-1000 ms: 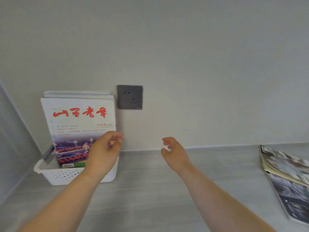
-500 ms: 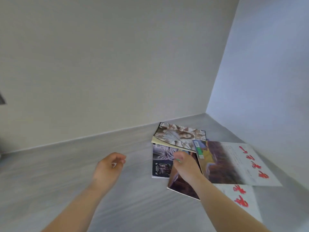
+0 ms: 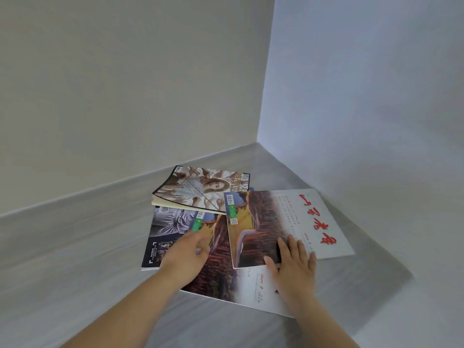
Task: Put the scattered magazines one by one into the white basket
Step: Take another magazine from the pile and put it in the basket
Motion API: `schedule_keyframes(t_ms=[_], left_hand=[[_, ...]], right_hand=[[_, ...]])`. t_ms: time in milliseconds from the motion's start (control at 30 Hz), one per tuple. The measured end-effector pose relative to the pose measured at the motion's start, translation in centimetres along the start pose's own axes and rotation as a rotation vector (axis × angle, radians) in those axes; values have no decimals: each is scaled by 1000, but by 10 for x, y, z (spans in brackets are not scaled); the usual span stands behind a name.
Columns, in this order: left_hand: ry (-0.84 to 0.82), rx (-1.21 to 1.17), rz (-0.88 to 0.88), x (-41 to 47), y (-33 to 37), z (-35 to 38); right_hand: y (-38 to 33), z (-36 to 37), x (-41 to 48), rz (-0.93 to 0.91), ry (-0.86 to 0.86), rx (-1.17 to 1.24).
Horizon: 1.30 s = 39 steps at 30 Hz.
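1. 4 magazines lie overlapping on the pale grey surface [image 3: 75,247], close to the corner where the 2 walls meet.
2. The farthest is a portrait-cover magazine [image 3: 200,188], lying nearest the back wall, its near edge raised a little so the page block shows.
3. A grey-cover magazine [image 3: 170,222] lies flat to the left, partly under the portrait-cover one.
4. A red-title magazine [image 3: 288,222] lies on the right, white half with red characters toward the right wall, landscape picture toward the left; its far left corner overlaps the portrait-cover magazine.
5. A lower landscape magazine [image 3: 221,272] lies nearest the camera, partly under the red-title magazine and over the grey-cover one.
6. The left hand [image 3: 185,257] rests palm down on the lower landscape magazine near its left edge, beside a green label; its fingers [image 3: 200,241] are loosely curled and slightly apart, and whether they pinch the cover cannot be told.
7. The right hand [image 3: 292,262] lies flat over the near edge of the red-title magazine, fingers [image 3: 291,244] spread apart and extended onto the cover, thumb pointing left along the edge; it grasps nothing.
8. The white basket is out of view.
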<state>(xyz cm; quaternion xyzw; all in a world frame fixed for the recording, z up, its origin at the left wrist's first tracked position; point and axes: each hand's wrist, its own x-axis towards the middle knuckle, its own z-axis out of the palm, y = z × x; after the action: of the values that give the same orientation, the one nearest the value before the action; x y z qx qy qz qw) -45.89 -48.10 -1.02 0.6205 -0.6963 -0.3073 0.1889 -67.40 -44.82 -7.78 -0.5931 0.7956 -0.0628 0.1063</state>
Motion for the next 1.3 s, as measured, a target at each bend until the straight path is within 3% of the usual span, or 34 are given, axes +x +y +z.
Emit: schedule_keyframes(t_ms=[233, 400, 533, 600, 733, 800, 933, 1000, 1100, 1200, 1300], left_hand=[[-59, 267, 64, 87, 29, 20], [-91, 149, -130, 126, 35, 38], [-19, 222, -176, 138, 42, 56], [60, 88, -235, 141, 46, 57], [221, -524, -336, 146, 59, 49], [273, -670, -322, 148, 67, 46], [232, -537, -222, 145, 80, 35], [188, -458, -135, 139, 82, 25], [189, -373, -47, 124, 79, 10], [261, -485, -39, 97, 74, -7], [353, -724, -44, 66, 65, -29]], right_hand=[[6, 12, 8, -45, 18, -3], [5, 14, 8, -91, 73, 11], [4, 12, 7, -119, 118, 7], [0, 5, 8, -114, 158, 8], [4, 13, 7, -134, 59, 57], [3, 8, 8, -118, 83, 21], [0, -3, 6, -109, 91, -3], [3, 7, 8, -129, -8, 68], [6, 7, 5, -112, 52, 152], [5, -1, -2, -26, 156, 360], [-6, -14, -1, 192, 179, 603]])
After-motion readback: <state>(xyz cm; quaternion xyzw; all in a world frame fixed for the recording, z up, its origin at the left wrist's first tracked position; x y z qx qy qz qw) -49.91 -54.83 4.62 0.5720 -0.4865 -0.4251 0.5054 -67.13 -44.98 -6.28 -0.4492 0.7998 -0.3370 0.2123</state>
